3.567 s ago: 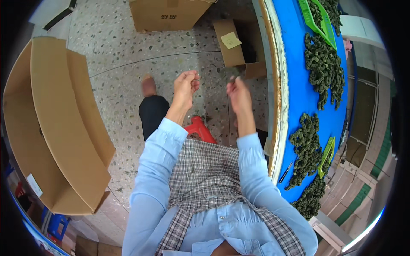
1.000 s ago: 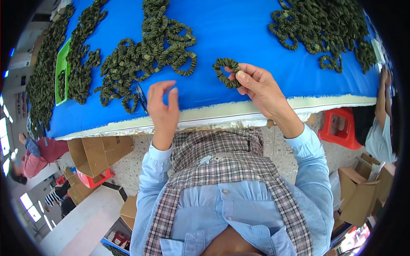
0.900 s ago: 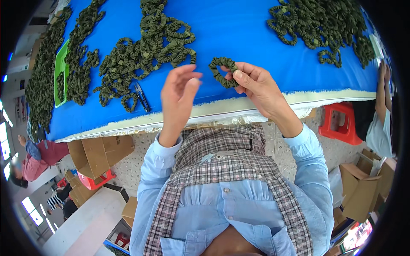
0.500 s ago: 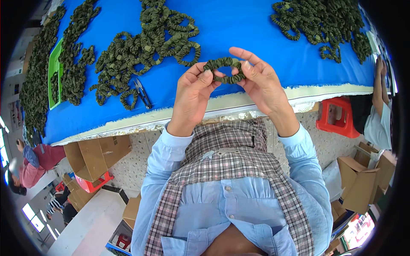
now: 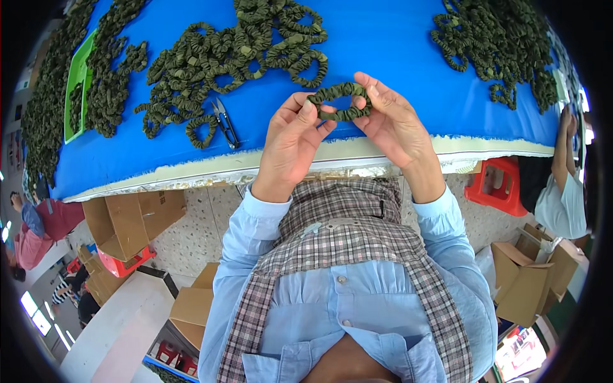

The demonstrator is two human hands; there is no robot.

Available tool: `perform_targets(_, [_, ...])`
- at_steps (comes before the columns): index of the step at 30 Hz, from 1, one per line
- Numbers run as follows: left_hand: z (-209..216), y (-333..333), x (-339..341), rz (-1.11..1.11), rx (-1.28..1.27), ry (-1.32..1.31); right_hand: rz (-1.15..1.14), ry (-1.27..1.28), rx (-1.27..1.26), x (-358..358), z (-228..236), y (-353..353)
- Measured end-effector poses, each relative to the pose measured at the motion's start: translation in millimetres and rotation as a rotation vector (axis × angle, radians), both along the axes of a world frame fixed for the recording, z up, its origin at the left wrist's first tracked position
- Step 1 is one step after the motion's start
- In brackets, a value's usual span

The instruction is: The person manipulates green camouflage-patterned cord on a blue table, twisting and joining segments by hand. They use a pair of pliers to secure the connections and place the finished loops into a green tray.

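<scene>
A: Okay, I'm right here watching, so what exactly is in those hands?

B: A ruffled green scrunchie (image 5: 337, 90), held up in front of the chest, over the near part of the blue tabletop (image 5: 377, 45). The left hand (image 5: 292, 137) pinches its left end between thumb and fingers.

A: And the other one?

B: Right hand (image 5: 399, 124) has the right end, thumb and fingers pinching it too. Fingertips poke into the hole from both sides, and the loop's stretched wider than it's tall. No clue how high off the cloth it is, can't tell from here.

A: Where are the rest?

B: Loads of them. There's a loose pile (image 5: 198, 67) just to the left and farther in, with a few rings near the held one. Another big heap (image 5: 511, 48) sits at the far right. Way over left there's a bright green tray (image 5: 78, 64) between two more long heaps.

A: Any tools?

B: Yeah, small dark-handled snips (image 5: 226, 124), lying between the near end of that loose pile and the left hand. Neither hand is touching them.

A: Anyone else around?

B: Someone's arm (image 5: 563, 150) at the right end, next to a red stool (image 5: 474, 193). On the floor to the left there's an open cardboard box (image 5: 128, 220).
</scene>
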State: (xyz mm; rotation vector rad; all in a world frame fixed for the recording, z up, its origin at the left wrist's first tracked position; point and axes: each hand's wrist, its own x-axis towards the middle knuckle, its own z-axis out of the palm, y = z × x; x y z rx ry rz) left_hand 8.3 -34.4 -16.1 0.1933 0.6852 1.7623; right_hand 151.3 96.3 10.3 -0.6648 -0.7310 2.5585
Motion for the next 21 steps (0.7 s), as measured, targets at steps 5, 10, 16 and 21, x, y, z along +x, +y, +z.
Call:
perform_targets(5, [17.1, -2.5, 10.2, 0.000, 0.032, 0.037, -0.002, -0.095, 0.035, -5.1, -2.7, -8.7])
perform_targets(10, [11.8, -4.6, 13.2, 0.013, 0.069, 0.094, 0.036, -0.087, 0.018, -8.7, -6.7, -15.6])
perform_targets(16, [10.6, -5.2, 10.3, 0.029, 0.034, 0.082, 0.036, -0.100, 0.010, -10.8, -8.1, -16.8])
perform_targets(21, [6.6, -2.7, 9.5, 0.037, 0.007, 0.034, 0.017, -0.086, -0.017, -10.6, -10.4, -18.1])
